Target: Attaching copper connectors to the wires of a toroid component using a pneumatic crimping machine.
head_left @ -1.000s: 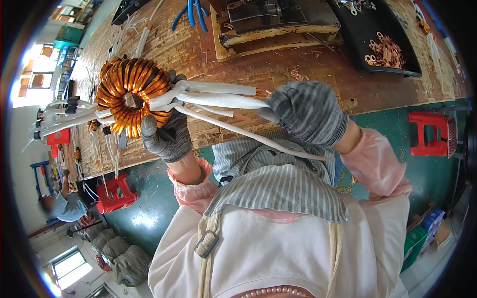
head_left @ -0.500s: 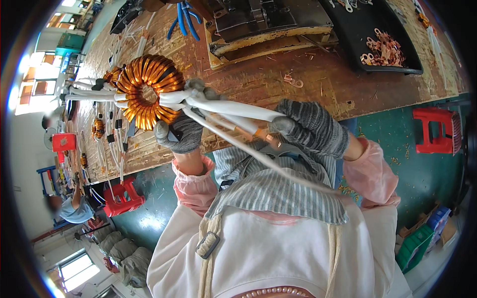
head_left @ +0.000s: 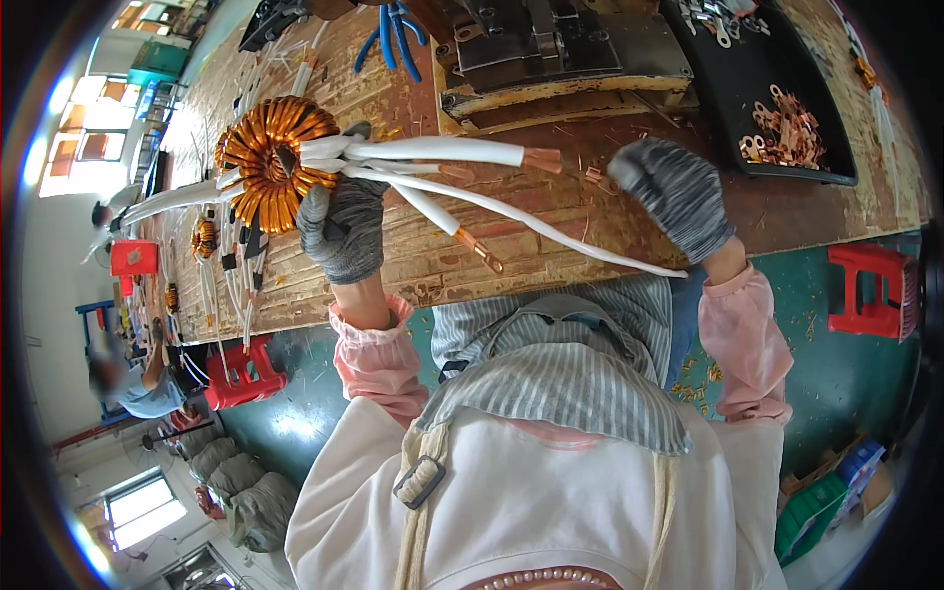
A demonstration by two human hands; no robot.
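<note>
A ring-shaped coil point(head_left: 258, 147) wound with orange copper wire is held up over the bench by my gloved left hand point(head_left: 339, 221), its thumb against the ring and its fingers behind the white leads. White sleeved leads point(head_left: 433, 149) fan out to the right; two end in bare copper strands. Another carries a copper terminal lug point(head_left: 482, 254). One long thin lead point(head_left: 551, 231) reaches toward the bench edge. My gloved right hand point(head_left: 674, 192) is low over the bench, fingers stretched toward a loose copper lug point(head_left: 595, 179), with a small gap seen between them.
A black tray point(head_left: 723, 108) of lugs stands at far right, behind it a press-like metal machine point(head_left: 560, 59) to its left. Blue-handled pliers point(head_left: 391, 44) lie at the back. More coils point(head_left: 204, 238) and leads are at left. Red stools point(head_left: 870, 292) stand beside the wooden bench point(head_left: 413, 280).
My right hand has let go of the white leads and moved right and forward toward the loose lug. The leads now spread apart. My left hand keeps hold of the coil.
</note>
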